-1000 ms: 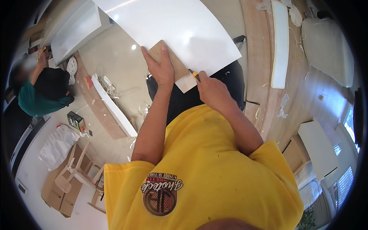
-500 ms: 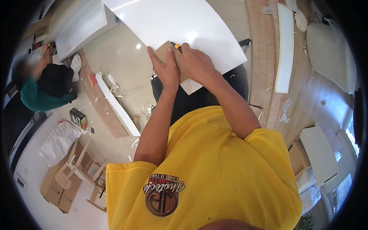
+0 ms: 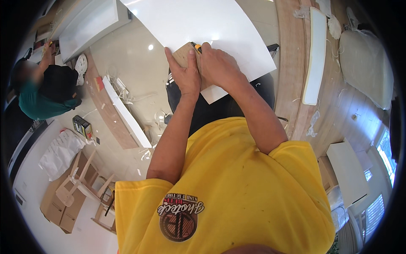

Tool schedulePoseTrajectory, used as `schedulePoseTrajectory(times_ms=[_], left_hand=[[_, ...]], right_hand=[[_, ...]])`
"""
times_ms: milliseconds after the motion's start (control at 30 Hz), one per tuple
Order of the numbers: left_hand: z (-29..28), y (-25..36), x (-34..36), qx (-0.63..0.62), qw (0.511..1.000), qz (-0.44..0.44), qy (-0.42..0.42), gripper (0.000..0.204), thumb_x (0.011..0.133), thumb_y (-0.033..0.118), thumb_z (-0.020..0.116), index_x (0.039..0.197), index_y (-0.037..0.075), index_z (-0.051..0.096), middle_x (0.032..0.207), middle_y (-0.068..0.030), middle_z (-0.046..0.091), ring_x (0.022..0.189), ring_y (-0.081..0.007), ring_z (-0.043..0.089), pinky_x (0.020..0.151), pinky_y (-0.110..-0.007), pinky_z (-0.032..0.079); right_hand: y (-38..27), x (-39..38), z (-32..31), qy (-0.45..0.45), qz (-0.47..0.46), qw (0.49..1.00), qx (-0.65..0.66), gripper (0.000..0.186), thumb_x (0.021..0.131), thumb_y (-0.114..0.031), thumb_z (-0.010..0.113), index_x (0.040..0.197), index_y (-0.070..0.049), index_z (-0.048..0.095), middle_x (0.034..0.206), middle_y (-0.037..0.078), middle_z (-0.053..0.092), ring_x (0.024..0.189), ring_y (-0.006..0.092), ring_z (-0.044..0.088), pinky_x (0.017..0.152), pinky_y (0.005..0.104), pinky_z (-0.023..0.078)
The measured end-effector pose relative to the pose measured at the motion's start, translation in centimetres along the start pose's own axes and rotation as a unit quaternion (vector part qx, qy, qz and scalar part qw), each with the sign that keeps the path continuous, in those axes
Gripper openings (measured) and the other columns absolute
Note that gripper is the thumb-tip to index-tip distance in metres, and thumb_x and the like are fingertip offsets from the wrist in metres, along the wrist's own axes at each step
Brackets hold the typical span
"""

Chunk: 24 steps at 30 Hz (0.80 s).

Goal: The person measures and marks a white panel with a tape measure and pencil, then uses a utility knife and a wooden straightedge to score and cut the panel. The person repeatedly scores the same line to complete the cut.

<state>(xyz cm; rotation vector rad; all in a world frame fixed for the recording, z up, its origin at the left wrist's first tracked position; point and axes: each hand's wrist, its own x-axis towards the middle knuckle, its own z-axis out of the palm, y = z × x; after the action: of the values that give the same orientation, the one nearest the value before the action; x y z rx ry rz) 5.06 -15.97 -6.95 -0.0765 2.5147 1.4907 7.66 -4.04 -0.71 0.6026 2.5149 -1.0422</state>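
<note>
A large glossy white panel lies in front of me across my dark-clothed lap, with one corner pointing at my body. On it rests a small brown board. My left hand holds this board down, its thumb on top and its forefinger stretched along the left edge; the other fingers are hidden. Closed around a yellow and black utility knife, my right hand is beside the board's right edge, close to my left thumb. The knife's blade cannot be made out.
A person in a green shirt crouches at the far left beside a white cabinet box. Long wooden strips and a white strip lie on the floor among scraps. To the right lies a long white panel; a wooden chair stands lower left.
The white panel, the brown board and both hands appear slightly shifted right and down in the picture. Both hands keep their holds. The surroundings shift a little as the view moves.
</note>
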Motion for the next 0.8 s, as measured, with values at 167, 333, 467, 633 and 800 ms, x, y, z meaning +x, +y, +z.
schedulePoseTrajectory(times_ms=[167,333,467,633,800], left_hand=[[-0.1,1.1,-0.2,0.004,1.0,-0.01,-0.002,0.088,0.099,0.039,0.069,0.159,-0.008,0.025,0.16,-0.0309,0.036,0.15,-0.0406,0.035,0.124,-0.042,0.029],[0.1,0.2,0.1,0.006,1.0,-0.003,0.007,0.086,0.099,0.037,0.068,0.159,-0.008,0.026,0.16,-0.0305,0.037,0.15,-0.0405,0.036,0.124,-0.042,0.028],[0.1,0.3,0.0,0.021,1.0,0.001,0.006,0.087,0.099,0.037,0.068,0.159,-0.009,0.026,0.16,-0.0307,0.036,0.149,-0.0408,0.036,0.124,-0.042,0.028],[0.2,0.3,0.0,0.032,0.999,0.003,0.014,0.087,0.099,0.037,0.068,0.159,-0.009,0.025,0.16,-0.0315,0.037,0.148,-0.0408,0.038,0.123,-0.042,0.029],[0.1,0.7,-0.1,0.019,1.0,-0.003,0.01,0.087,0.099,0.038,0.068,0.16,-0.007,0.025,0.159,-0.0301,0.039,0.147,-0.0389,0.04,0.122,-0.041,0.031]], right_hand=[[0.0,0.0,-0.1,-0.013,0.008,1.0,-0.026,0.022,0.101,-0.019,0.053,0.102,0.002,0.057,0.088,0.023,0.074,0.09,0.0385,0.075,0.079,0.0479,0.059],[1.1,-2.8,-0.1,-0.036,0.01,0.999,-0.028,0.018,0.1,-0.015,0.053,0.105,0.002,0.055,0.089,0.023,0.073,0.089,0.0401,0.073,0.079,0.049,0.058],[2.7,-6.3,1.1,-0.039,0.019,0.999,-0.019,0.017,0.102,-0.014,0.052,0.106,0.002,0.051,0.086,0.023,0.071,0.086,0.043,0.071,0.076,0.0514,0.056],[4.3,-10.1,2.7,-0.03,0.023,0.999,-0.003,0.018,0.107,-0.017,0.049,0.103,0.001,0.049,0.082,0.022,0.069,0.082,0.0427,0.07,0.073,0.0518,0.055],[4.7,-11.8,3.4,-0.028,0.043,0.999,-0.003,0.019,0.107,-0.019,0.049,0.103,0.0,0.048,0.08,0.021,0.068,0.079,0.0418,0.07,0.071,0.0511,0.056]])
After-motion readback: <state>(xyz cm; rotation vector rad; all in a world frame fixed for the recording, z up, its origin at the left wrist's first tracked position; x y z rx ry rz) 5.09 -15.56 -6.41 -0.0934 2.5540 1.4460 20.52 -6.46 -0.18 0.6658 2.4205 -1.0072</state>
